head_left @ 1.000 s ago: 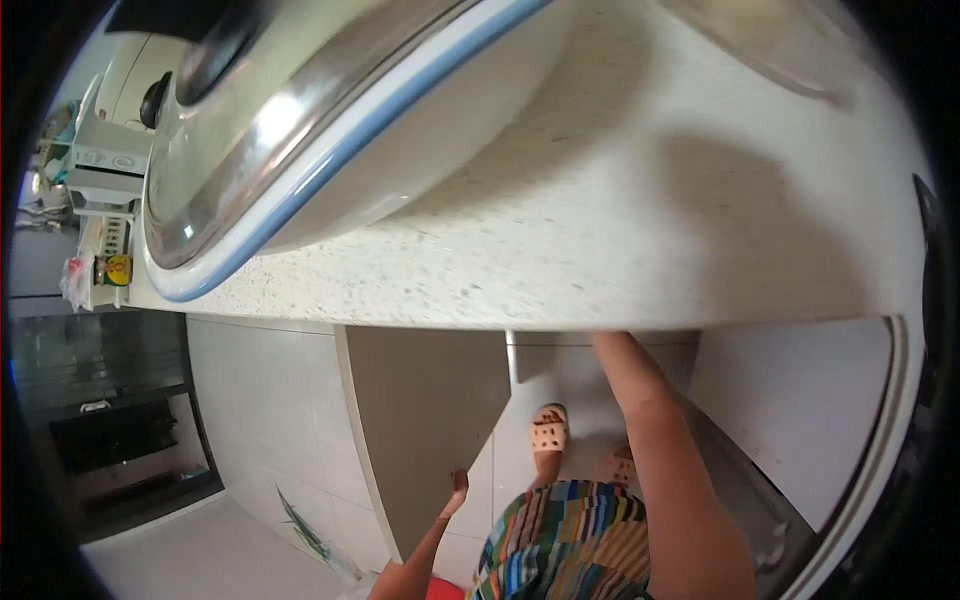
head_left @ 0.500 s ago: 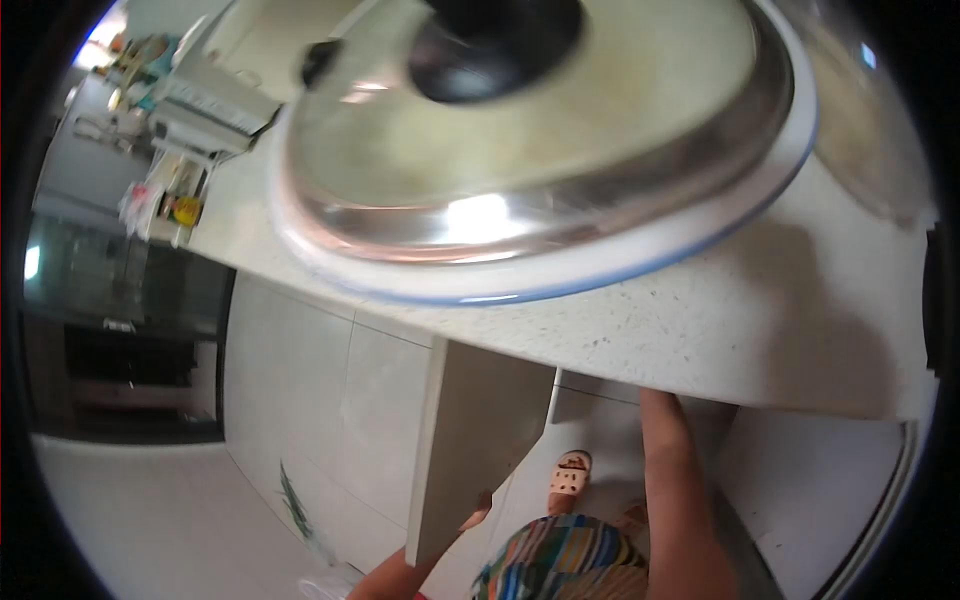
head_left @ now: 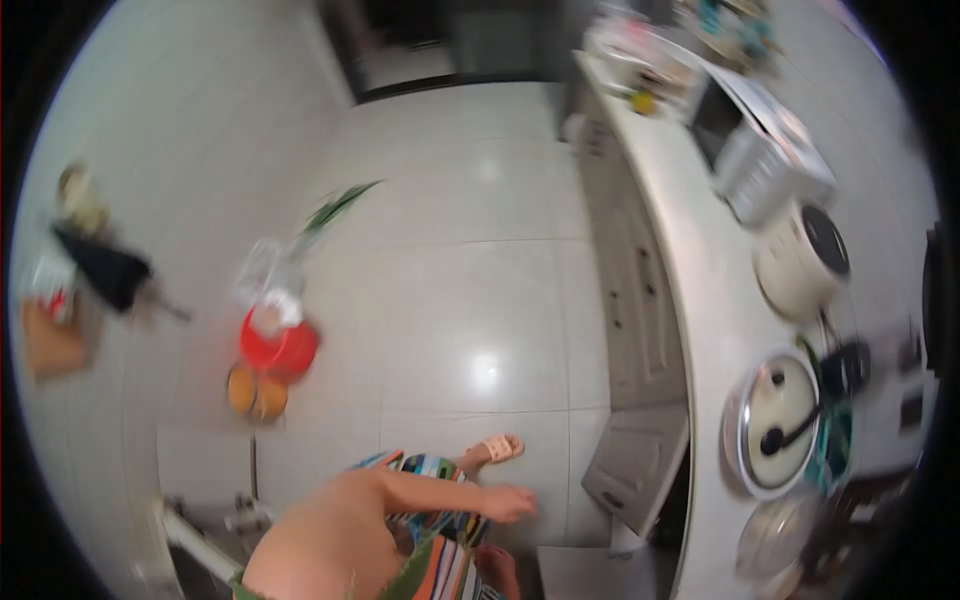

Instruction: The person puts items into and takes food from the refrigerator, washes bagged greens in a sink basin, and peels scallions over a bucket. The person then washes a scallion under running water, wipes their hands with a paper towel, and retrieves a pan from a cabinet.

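Observation:
My left hand [head_left: 510,503] reaches out low over the floor, in front of the striped garment on my lap. Its fingers look curled and nothing shows in them, though the picture is blurred. To its right the grey cabinet door [head_left: 637,468] stands swung out from under the counter, apart from the hand. A second pale panel [head_left: 590,572] juts out nearer to me. I cannot see my right hand; a blurred patch of skin below the left hand is too unclear to name.
On the counter [head_left: 712,335] stand a lidded white basin [head_left: 737,455], a cream cooker [head_left: 795,265] and a white appliance [head_left: 760,165]. A red bucket [head_left: 285,350], a yellow-orange object [head_left: 257,393] and green stalks [head_left: 340,205] are on the floor at left.
My view has swung left and back from the counter, so the lidded basin is now smaller and at right. My left hand has come off the cabinet door's edge; my right arm has left view.

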`<state>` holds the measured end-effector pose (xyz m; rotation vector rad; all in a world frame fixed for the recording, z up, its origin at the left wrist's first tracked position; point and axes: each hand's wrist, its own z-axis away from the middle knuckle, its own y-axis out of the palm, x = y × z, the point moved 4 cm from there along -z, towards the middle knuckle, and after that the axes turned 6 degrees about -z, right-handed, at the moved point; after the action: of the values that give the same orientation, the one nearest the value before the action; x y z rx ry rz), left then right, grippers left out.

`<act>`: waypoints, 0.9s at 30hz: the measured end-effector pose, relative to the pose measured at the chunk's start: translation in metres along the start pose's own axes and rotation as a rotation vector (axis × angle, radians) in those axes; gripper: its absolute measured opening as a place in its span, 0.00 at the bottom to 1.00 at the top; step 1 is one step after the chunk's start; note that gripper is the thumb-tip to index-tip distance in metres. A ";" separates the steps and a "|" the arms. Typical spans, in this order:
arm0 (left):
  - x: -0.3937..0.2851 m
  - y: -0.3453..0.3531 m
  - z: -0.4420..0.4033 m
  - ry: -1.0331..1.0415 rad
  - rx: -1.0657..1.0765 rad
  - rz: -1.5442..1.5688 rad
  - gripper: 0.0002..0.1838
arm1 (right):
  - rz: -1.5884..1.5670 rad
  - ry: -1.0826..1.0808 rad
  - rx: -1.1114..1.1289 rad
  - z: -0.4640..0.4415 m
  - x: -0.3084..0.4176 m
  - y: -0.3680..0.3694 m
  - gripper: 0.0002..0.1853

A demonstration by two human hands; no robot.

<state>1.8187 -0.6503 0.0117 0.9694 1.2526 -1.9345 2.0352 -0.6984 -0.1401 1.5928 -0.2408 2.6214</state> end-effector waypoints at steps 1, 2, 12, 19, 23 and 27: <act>0.022 0.006 0.037 -0.203 -0.129 0.046 0.20 | -0.389 0.429 0.047 0.008 0.006 -0.001 0.11; 0.052 0.004 0.075 -0.404 -0.227 0.095 0.18 | -0.343 0.433 0.095 0.008 0.017 -0.014 0.11; 0.126 0.015 0.415 -1.395 -0.415 0.118 0.14 | -0.177 0.608 -0.433 -0.068 0.099 -0.212 0.06; 0.165 0.023 0.429 -1.368 -0.764 0.563 0.15 | 0.144 0.538 -0.231 -0.176 0.266 -0.135 0.10; 0.182 -0.006 0.443 -1.364 -1.022 0.660 0.15 | 0.453 0.395 0.049 -0.268 0.266 -0.129 0.10; 0.208 -0.028 0.460 -1.365 -1.111 0.760 0.15 | 0.760 0.396 0.112 -0.346 0.372 -0.100 0.09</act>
<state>1.5748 -1.0918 -0.0221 -0.4426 0.6661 -0.6451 1.5734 -0.5514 0.0429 1.0951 -0.8213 3.4863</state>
